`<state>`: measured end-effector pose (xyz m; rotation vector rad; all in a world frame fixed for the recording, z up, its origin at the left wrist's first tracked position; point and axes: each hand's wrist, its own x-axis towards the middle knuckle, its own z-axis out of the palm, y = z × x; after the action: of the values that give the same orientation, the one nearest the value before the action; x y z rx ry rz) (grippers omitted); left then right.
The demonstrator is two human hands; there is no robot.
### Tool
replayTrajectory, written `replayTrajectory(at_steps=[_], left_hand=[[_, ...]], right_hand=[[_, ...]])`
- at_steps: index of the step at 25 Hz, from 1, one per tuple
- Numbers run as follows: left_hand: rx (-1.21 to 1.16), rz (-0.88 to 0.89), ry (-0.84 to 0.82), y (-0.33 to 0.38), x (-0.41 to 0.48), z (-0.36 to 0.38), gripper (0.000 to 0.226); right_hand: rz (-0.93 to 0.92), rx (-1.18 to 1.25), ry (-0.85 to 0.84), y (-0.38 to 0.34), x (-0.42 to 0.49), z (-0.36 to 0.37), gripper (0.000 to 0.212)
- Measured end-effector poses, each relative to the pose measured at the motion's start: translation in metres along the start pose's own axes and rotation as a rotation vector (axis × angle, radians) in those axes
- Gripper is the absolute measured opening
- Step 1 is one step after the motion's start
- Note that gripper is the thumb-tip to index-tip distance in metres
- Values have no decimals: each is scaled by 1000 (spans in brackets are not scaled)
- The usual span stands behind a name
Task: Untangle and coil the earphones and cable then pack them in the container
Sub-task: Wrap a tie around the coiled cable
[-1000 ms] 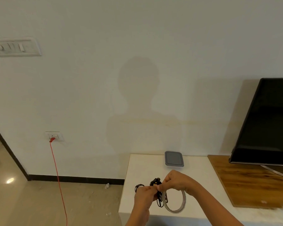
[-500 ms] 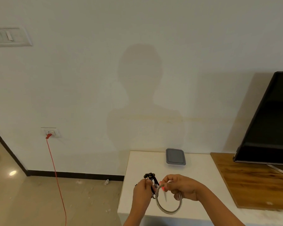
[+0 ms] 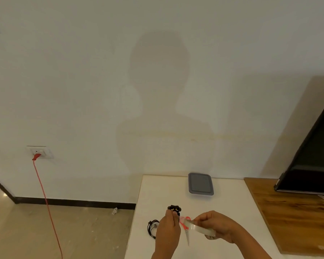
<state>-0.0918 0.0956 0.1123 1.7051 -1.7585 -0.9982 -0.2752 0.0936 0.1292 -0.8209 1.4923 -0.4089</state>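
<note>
Two hands over the white tabletop (image 3: 223, 206): left hand (image 3: 168, 228) pinching one black earphones bundle (image 3: 174, 209), right hand (image 3: 216, 225) gripping what looks like one tape roll (image 3: 198, 227). One black cable (image 3: 152, 228) lies at 9 o'clock of the left hand; one grey container (image 3: 200, 183), lid on, at 12 o'clock.

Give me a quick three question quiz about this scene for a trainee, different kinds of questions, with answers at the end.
1. True or false: the container is open.
2. What does the right hand hold? A) tape roll B) scissors C) phone
3. Fill in: the red cord hangs from a wall ____.

Key
1. False, its lid is on.
2. A; the left hand holds the black earphones.
3. socket
</note>
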Motion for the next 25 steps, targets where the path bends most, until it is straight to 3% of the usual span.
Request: replayTrajectory(at_steps=[3,9,12,16,21,23,25], left_hand=[[273,42,73,-15,23,19,23],[377,-18,112,-41,73,51,32],[338,-17,104,-50,82,74,25],[304,-28,48,-71,83,97,15],[321,-76,-7,-97,78,112,17],[324,-110,-15,-99,79,114,19],[301,-142,-12,-98,82,113,17]], right_hand=[[100,33,33,12,28,-12,22],[143,2,217,45,76,-32,21],[22,-59,326,63,95,-36,11],[-159,-198,469,91,113,-31,15],[-104,-316,374,107,131,-28,21],[-159,-455,423,98,136,-30,22],[-376,-775,496,86,146,-29,28]])
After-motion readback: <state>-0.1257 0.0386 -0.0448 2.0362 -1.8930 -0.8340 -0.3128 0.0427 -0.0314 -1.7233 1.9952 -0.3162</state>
